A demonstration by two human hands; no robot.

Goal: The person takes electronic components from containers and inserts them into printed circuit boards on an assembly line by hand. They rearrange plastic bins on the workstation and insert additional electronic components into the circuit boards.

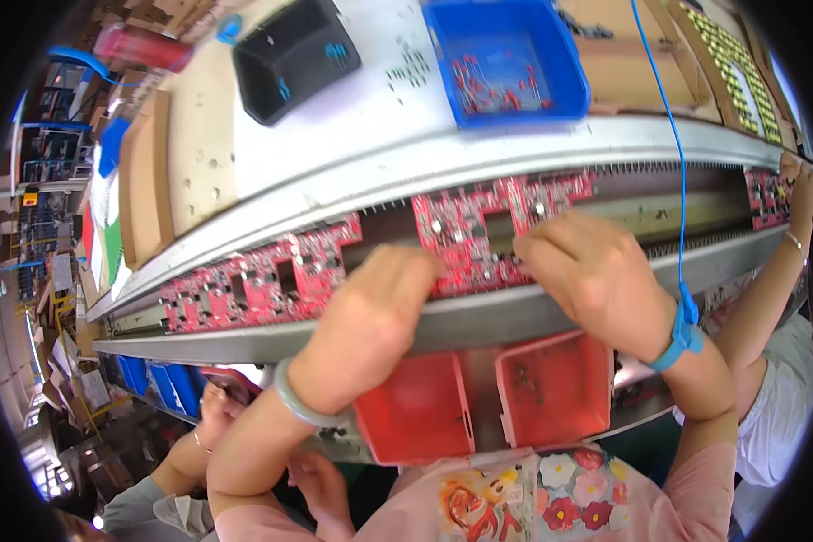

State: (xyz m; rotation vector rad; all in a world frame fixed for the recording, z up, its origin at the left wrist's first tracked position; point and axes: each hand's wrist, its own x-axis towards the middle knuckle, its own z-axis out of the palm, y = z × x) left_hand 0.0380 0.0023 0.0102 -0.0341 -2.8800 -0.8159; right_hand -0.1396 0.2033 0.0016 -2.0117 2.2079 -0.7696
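A red circuit board [461,230] with dark and silvery components stands in the metal rail track in front of me. My left hand [375,316] is at its left edge, thumb and fingers pinched together. Over its lower right part, my right hand [587,271] is also closed in a pinch, fingertips touching or just above the components. What either pinch holds is hidden behind the fingers. Further red boards [271,280] fill the track to the left. A blue wrist strap [685,330] with a cord circles my right wrist; a pale bangle [303,397] is on my left.
Beyond the track are a black bin [298,63] and a blue bin [515,117] of small red-and-wire parts. Two red bins [415,406] sit below the rail. A co-worker's hand [799,185] reaches a board at far right; another person's hand [215,415] is at lower left.
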